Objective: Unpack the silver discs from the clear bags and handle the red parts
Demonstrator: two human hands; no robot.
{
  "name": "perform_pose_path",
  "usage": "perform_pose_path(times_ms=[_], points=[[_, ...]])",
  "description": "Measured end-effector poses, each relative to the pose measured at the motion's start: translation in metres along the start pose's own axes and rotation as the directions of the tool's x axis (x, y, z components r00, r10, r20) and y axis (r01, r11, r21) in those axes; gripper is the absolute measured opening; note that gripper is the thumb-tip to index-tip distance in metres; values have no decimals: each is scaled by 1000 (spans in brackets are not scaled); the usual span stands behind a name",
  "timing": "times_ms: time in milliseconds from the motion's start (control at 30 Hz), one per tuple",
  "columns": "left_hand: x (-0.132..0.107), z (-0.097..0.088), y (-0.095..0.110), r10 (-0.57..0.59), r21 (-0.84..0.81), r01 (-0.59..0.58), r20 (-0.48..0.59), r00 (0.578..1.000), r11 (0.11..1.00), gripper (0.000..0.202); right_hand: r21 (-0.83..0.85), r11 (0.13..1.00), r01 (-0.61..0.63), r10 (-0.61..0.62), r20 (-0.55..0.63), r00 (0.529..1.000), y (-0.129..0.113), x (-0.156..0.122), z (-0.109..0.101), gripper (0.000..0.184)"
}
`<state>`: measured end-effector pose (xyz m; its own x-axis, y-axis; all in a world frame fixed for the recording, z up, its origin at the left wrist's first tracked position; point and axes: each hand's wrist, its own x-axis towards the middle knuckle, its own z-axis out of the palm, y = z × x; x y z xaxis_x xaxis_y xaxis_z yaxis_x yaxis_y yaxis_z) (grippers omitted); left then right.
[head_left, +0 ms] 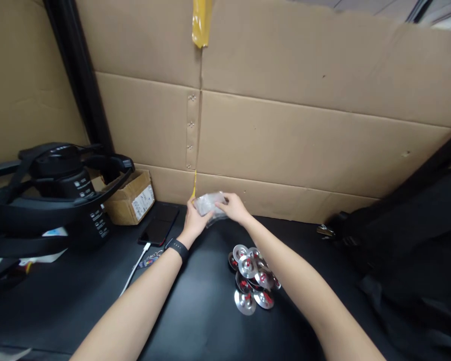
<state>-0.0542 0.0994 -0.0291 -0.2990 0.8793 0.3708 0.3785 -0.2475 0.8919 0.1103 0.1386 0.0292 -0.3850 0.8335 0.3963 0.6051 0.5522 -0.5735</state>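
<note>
A cardboard wall (304, 145) closes off the far side of the black table (195, 321). At the right a dark bag (417, 250) fills the edge, well apart from both hands. At the left a bottle (69, 185) stands partly behind a black band (18, 213), and a small box (126, 208) sits just beside it, toward the wall.

Both bare arms reach forward and converge near the foot of the wall. The left hand (196, 219) closes in a pinch on the near left side of the clear packet (209, 202); the right hand (234, 206) pinches its right end between thumb and fingers, with little gap in either grip. The packet lies between the hands, its long axis running roughly from left to right, from one hand to the other. Whether it touches the table cannot be told.

The key relation is between the packet and the pile of metal discs (248, 268): the discs lie on the table nearer the person and a little to the right, apart from the packet. The right arm is the nearer one, its forearm crossing in front of the pile's right edge and hiding part of it.

Left of the left hand lies a phone (159, 225), with a white cable (134, 269) close by and a watch (177, 248) on the left wrist.
</note>
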Motion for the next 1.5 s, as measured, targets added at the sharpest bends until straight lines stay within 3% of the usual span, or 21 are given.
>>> perform_pose_path(times_ms=[67, 167, 333, 467, 567, 667, 800, 1100, 1333, 1500], points=[[-5, 6, 5, 22, -258, 31, 202, 979, 966, 60, 315, 949, 15, 2, -52, 999, 14, -27, -7, 28], [-16, 12, 14, 129, -290, -16, 374, 918, 957, 39, 486, 874, -13, 41, -48, 998, 32, -67, -15, 33], [-34, 17, 35, 246, -111, -221, 333, 910, 969, 22, 483, 872, -77, 120, -58, 991, 43, -100, -25, 35], [-40, 19, 44, 309, -42, -309, 276, 910, 950, 23, 479, 877, -21, 76, -95, 993, 47, -97, -25, 40], [-40, 20, 38, 327, 35, -352, 293, 898, 935, 26, 460, 888, -30, 41, -15, 999, 56, -94, -22, 39], [-40, 24, 27, 301, 71, -352, 380, 875, 933, 34, 366, 926, -91, 82, 42, 996, 69, -96, -21, 33], [-39, 29, 20, 287, 62, -349, 448, 847, 935, 38, 338, 937, -89, 92, 9, 996, 76, -98, -23, 31], [-42, 26, 32, 342, 42, -385, 380, 859, 922, 36, 186, 982, -12, 24, -66, 997, 68, -97, -20, 37], [-38, 26, 24, 265, 141, -372, 481, 836, 918, 28, 92, 996, 21, -24, 32, 999, 71, -99, -21, 44], [-37, 26, 23, 247, 140, -349, 472, 846, 927, 27, 105, 994, 22, -29, 60, 998, 69, -98, -21, 31]])
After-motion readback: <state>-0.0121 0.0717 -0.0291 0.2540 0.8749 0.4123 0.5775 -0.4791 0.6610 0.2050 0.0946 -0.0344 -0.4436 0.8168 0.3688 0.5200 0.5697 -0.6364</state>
